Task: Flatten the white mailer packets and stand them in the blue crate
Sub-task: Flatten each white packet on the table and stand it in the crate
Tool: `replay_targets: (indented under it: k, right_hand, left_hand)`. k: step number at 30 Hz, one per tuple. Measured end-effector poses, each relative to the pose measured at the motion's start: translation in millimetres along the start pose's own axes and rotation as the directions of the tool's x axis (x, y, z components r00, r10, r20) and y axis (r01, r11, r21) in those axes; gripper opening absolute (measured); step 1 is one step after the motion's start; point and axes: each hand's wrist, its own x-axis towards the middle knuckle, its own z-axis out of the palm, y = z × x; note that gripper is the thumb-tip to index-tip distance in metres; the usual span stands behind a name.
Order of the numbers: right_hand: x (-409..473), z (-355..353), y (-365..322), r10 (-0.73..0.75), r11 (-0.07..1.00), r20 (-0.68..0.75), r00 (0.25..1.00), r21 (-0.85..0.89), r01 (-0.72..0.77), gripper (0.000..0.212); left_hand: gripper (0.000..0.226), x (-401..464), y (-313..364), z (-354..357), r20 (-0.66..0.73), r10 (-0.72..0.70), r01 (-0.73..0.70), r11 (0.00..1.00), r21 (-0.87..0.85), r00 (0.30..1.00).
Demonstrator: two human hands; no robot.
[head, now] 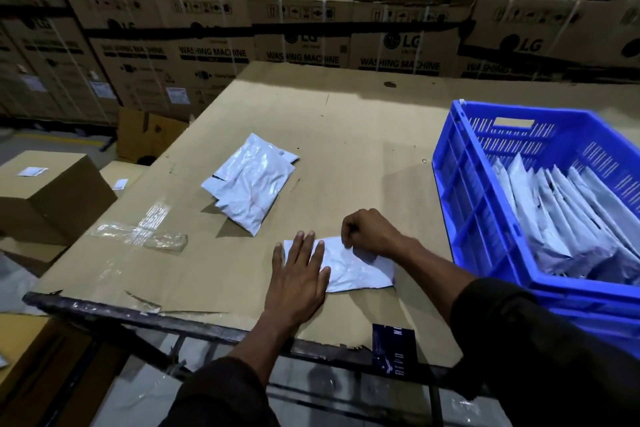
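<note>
A white mailer packet (353, 269) lies flat near the front of the cardboard-covered table (346, 135). My left hand (299, 274) presses on the packet's left end with straight, spread fingers. My right hand (369, 230) rests on its far right edge with fingers curled, pinching that edge. A small pile of white packets (251, 184) lies further back, left of centre. The blue crate (474, 218) stands at the right; several white packets (568, 218) stand upright inside it.
Stacked washing machine cartons (311, 10) form a wall behind the table. Brown boxes (48, 194) sit on the floor to the left. Clear tape strips (142, 236) are stuck on the table's left part. A dark card (393, 350) hangs at the front edge.
</note>
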Motion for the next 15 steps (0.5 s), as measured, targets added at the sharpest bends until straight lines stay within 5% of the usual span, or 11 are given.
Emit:
replay_targets:
  k: [4,8,15]
  right_hand:
    - [-4,57,18,-0.231,0.942,-0.281,0.932,-0.305,0.141,0.037]
    - [-16,101,33,-0.288,0.888,-0.202,0.936,-0.422,0.182,0.056]
    - [-19,111,29,-0.248,0.897,-0.253,0.935,-0.425,0.124,0.052]
  left_hand:
    - [0.057,3,-3,2,0.053,-0.047,0.044,0.998,0.048,0.997]
    - [0.056,4,-5,3,0.084,-0.081,0.078,0.996,0.040,0.993]
    - [0.057,2,-9,8,0.077,-0.074,0.069,0.996,0.059,0.994]
